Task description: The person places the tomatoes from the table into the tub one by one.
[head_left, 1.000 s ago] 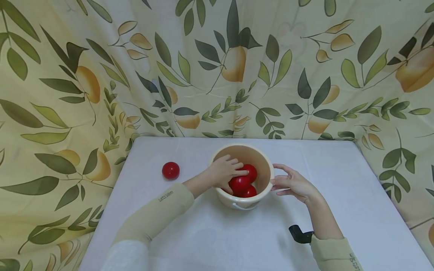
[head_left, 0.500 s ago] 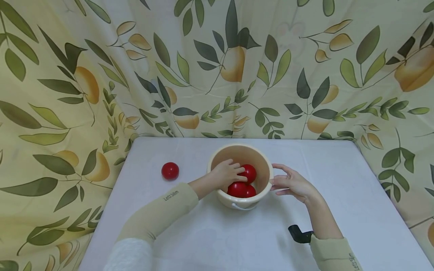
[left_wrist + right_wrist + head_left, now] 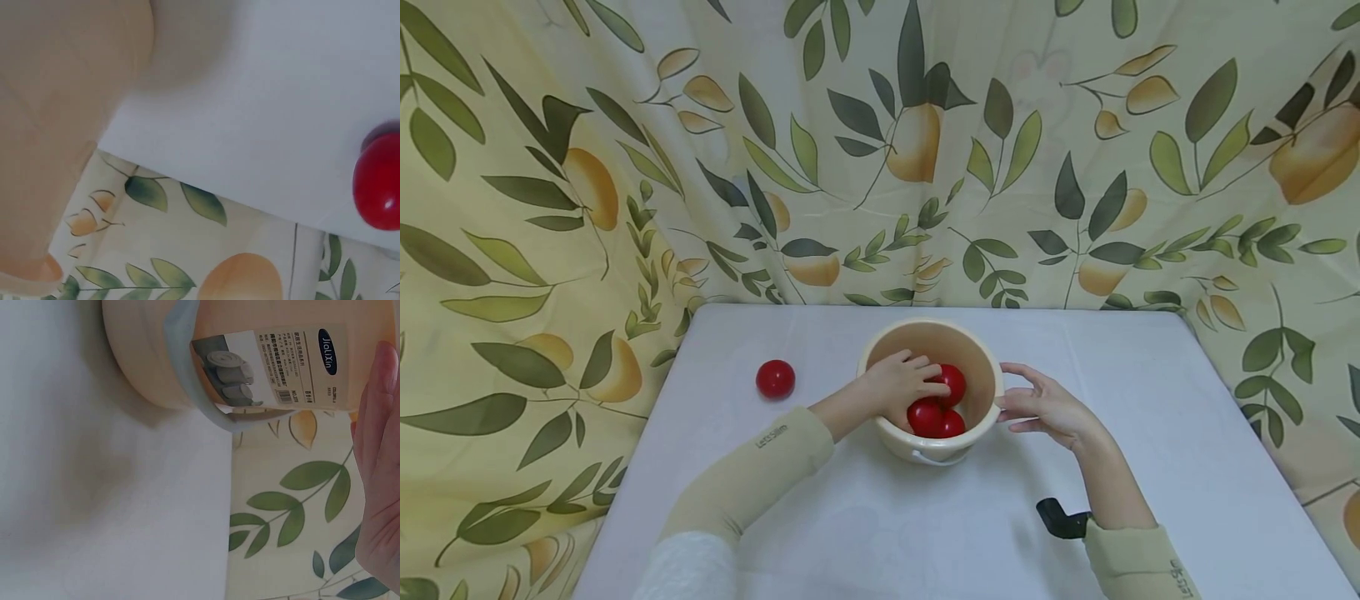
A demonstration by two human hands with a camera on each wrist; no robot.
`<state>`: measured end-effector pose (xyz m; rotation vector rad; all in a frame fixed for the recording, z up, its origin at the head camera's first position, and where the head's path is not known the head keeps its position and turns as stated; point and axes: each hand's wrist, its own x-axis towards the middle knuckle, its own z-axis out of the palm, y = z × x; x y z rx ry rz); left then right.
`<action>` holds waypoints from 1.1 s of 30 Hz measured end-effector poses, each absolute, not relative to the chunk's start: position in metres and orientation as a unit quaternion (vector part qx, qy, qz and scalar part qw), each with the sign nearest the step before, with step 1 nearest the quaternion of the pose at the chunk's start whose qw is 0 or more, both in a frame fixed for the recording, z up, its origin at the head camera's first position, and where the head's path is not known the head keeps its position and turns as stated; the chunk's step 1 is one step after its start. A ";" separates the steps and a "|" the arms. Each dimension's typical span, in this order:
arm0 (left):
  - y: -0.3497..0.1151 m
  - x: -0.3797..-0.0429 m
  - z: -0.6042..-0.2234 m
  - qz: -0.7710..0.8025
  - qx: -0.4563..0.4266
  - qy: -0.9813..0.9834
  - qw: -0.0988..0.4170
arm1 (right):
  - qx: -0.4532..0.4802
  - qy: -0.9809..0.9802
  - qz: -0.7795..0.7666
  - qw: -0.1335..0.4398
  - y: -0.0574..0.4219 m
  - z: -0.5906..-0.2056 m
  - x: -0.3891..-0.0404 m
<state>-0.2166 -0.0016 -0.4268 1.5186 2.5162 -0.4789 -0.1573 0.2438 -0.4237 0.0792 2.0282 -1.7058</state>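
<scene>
A cream bucket (image 3: 936,333) with a pale handle stands on the white table, with several glossy red balls inside. My left hand (image 3: 901,382) reaches over its left rim. Its fingers and thumb curl round a red ball (image 3: 925,417) at the near side of the bucket. Another red ball (image 3: 953,383) lies beyond, by the fingertips, and a third red ball (image 3: 952,424) sits to the right. My right hand (image 3: 1048,410) is at the bucket's right side, its fingertips touching the outer wall near the rim. The left wrist view shows no hand.
One more red ball (image 3: 775,379) lies on the table (image 3: 850,517) left of the bucket. A patterned curtain (image 3: 880,150) hangs behind the table and along its left side. A black wrist mount (image 3: 1063,518) sticks out from the right sleeve.
The left hand has lowered the red ball deeper into the bucket, then shifted slightly around it. The right hand stays at the bucket's side.
</scene>
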 end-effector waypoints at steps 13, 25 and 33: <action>-0.044 -0.233 -0.418 -0.003 0.355 0.932 -0.079 | 0.034 0.744 -0.622 0.242 0.244 -0.424 -0.157; -0.144 -0.238 -0.455 0.067 0.086 0.989 -0.099 | 0.039 0.743 -0.624 0.239 0.242 -0.424 -0.157; -0.182 -0.225 -0.510 0.072 0.010 0.996 -0.059 | 0.039 0.744 -0.624 0.238 0.242 -0.425 -0.158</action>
